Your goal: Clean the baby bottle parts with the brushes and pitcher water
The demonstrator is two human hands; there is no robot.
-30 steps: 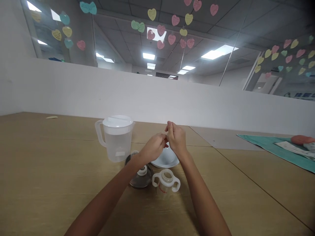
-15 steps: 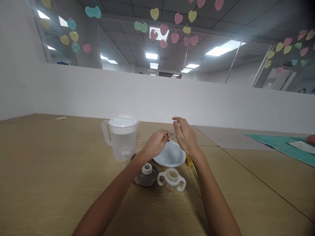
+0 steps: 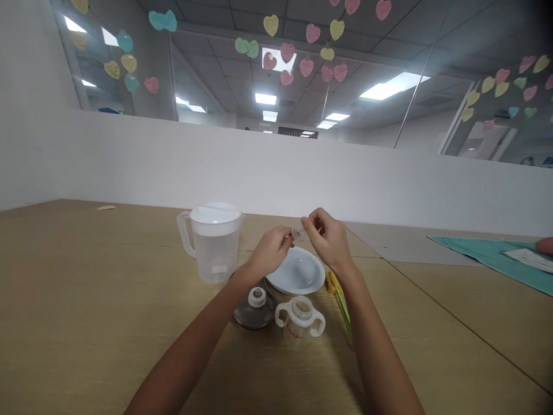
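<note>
My left hand (image 3: 273,249) pinches a small clear round piece (image 3: 298,233) by its edge, above the white bowl (image 3: 298,272). Close by on the right, my right hand (image 3: 326,235) has its thumb and fingers drawn together. Whether anything thin is between its fingertips I cannot make out. Nearer to me stands an uncapped clear baby bottle (image 3: 301,325) with two white handles. Left of it, a white collar with a teat (image 3: 258,296) rests on a dark round dish (image 3: 256,318), partly covered by my left forearm.
A translucent pitcher (image 3: 216,251) with a white lid stands at the left. A yellow and green long-handled tool (image 3: 339,294) lies beside my right forearm. On the far right is a teal cloth (image 3: 488,255) with a white sheet; part of a person's hand (image 3: 544,245) shows there.
My right hand has curled its fingers from a looser, spread pose into a pinch beside the clear piece. My left hand keeps its hold, shifted slightly left.
</note>
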